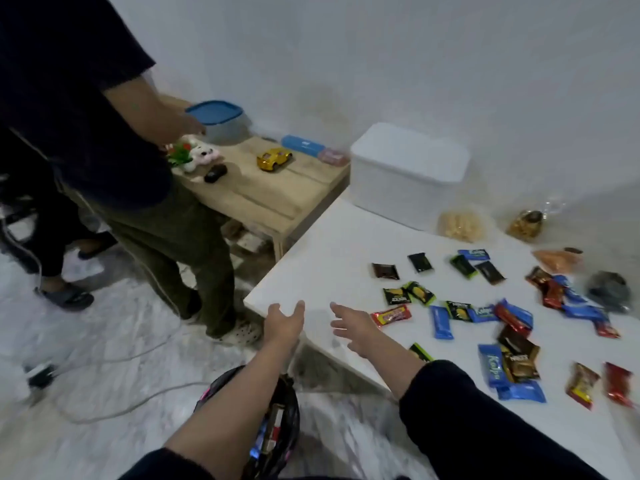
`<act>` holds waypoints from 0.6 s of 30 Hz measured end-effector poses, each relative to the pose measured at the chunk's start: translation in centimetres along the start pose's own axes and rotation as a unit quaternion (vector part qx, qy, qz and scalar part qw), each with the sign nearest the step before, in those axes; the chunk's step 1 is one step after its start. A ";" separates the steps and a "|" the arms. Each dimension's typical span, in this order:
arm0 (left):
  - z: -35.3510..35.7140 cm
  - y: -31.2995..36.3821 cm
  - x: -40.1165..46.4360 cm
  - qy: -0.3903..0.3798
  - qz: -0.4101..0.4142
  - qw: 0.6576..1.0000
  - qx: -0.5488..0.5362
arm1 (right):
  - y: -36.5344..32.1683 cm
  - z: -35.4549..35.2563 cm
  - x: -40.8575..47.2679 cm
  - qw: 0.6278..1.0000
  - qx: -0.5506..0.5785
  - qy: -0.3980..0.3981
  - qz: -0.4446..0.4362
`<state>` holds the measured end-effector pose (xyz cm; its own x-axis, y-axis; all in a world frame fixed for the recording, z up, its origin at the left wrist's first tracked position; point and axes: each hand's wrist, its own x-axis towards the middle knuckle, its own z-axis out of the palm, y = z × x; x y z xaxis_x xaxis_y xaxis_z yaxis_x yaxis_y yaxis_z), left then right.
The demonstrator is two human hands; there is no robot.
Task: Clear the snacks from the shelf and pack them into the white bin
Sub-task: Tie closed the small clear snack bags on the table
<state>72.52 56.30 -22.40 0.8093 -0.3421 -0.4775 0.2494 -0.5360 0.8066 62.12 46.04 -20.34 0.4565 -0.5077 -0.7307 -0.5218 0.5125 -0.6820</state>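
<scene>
Both hands are held out over the near left corner of the white counter (332, 258). The left hand (282, 322) is open wide and empty. The right hand (348, 323) is open wide too, and nothing is held in it. The snacks are spread to the right. The red snack packet (391, 315) lies just right of the right hand, so that hand is nearer. Its long side runs left to right. The white bin (408, 171) sits at the far edge, well apart from both hands.
</scene>
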 end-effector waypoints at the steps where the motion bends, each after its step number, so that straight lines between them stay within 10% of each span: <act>1: 1.3 1.2 -0.4 -0.013 0.017 1.000 0.012 | -0.3 -1.7 -0.4 1.000 0.015 0.014 -0.008; 18: 31.3 12.2 -11.6 -0.222 0.150 0.956 0.120 | 2.3 -35.1 -3.6 0.944 0.217 0.246 -0.045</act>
<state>49.50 29.65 -17.93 0.5058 -0.7735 -0.3819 -0.1299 -0.5060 0.8527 33.98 24.67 -18.20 0.0396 -0.7677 -0.6396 -0.1033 0.6335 -0.7668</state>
